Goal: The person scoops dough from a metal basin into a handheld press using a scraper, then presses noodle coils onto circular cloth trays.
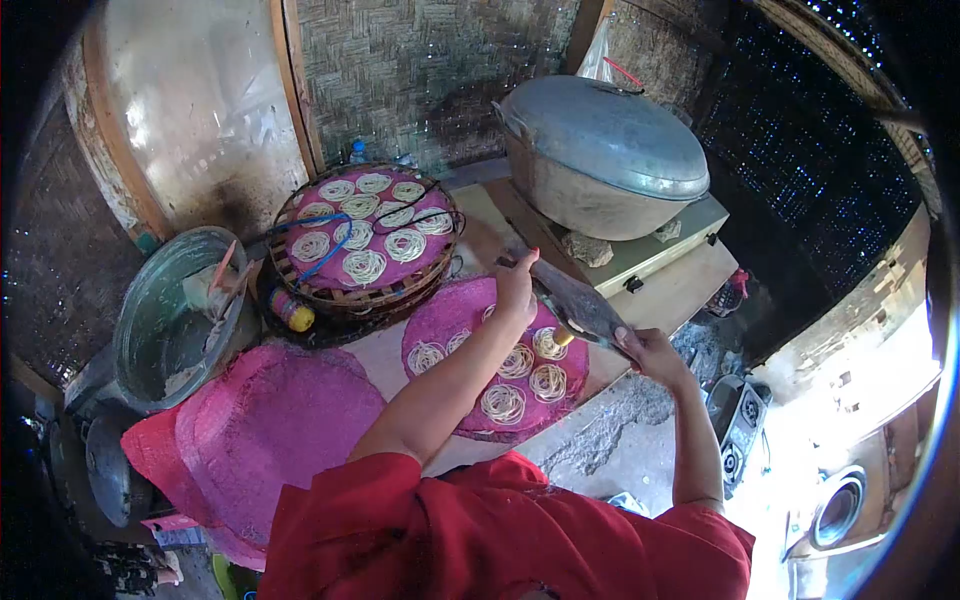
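Head view: dark board (578, 300) above pink mat (466, 298).
Left hand (516, 290): closed around one end.
Right hand (650, 355): closed around other end, probably for steady balance.
Noodle nests (503, 404): spread out, perhaps against sticking.

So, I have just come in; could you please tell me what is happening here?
A person in red sleeves grips a long dark press-like tool with both hands, the left hand at one end and the right hand at the other. It is held over a round pink mat bearing pale noodle-like coils. Another coil-covered pink mat lies on a round basket. A large lidded pot stands beyond.
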`<state>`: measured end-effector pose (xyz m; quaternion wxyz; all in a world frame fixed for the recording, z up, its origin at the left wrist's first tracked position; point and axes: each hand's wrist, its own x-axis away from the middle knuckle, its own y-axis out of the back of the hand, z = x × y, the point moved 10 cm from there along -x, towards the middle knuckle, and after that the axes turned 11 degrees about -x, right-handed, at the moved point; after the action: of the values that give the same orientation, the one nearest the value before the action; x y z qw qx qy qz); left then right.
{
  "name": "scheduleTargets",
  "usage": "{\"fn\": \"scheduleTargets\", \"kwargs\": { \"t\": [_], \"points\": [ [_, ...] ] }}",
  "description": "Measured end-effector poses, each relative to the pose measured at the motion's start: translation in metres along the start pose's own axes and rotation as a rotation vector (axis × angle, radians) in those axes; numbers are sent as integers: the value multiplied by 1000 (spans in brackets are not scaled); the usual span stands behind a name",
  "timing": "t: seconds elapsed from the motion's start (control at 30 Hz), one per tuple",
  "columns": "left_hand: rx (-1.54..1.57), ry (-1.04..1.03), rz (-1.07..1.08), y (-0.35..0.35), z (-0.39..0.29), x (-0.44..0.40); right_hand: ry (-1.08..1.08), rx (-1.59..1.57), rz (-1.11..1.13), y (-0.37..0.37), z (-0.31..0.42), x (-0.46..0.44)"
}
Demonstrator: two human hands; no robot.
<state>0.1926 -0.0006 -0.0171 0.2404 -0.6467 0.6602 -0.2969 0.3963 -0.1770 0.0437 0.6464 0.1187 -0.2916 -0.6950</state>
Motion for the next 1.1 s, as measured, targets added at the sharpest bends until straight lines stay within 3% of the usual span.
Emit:
{"fn": "scheduleTargets", "kwargs": {
  "t": [0.17, 0.23, 0.37, 0.5, 0.57, 0.63, 0.77, 0.8, 0.97, 1.1],
  "points": [
    [100, 54, -5, 18, 45, -19, 34, 70, -54, -3, -25, -16],
    [119, 49, 3, 24, 44, -20, 218, 194, -104, -12, -26, -28],
    [8, 94, -20, 43, 42, -25, 67, 134, -62, -29, -38, -32],
    [0, -32, 57, 23, 6, -35, 233, 152, -43, -23, 0, -33],
    [-31, -56, 44, 12, -15, -38, 80, -25, 2, -20, -3, -38],
    [-171, 189, 64, 8, -8, -41, 85, 25, -21, -17, -2, -52],
    [-296, 221, -95, 22, -14, -41, 38, 111, -46, -21, -9, -73],
    [-245, 260, -22, 22, -6, -46, 44, 115, -46, -21, -6, -74],
    [-177, 201, -44, 34, 3, -68, 93, 297, -169, -15, 11, -77],
    [-275, 88, -87, 7, -55, -37, 125, 268, -222, -12, 16, -80]
  ]
}}
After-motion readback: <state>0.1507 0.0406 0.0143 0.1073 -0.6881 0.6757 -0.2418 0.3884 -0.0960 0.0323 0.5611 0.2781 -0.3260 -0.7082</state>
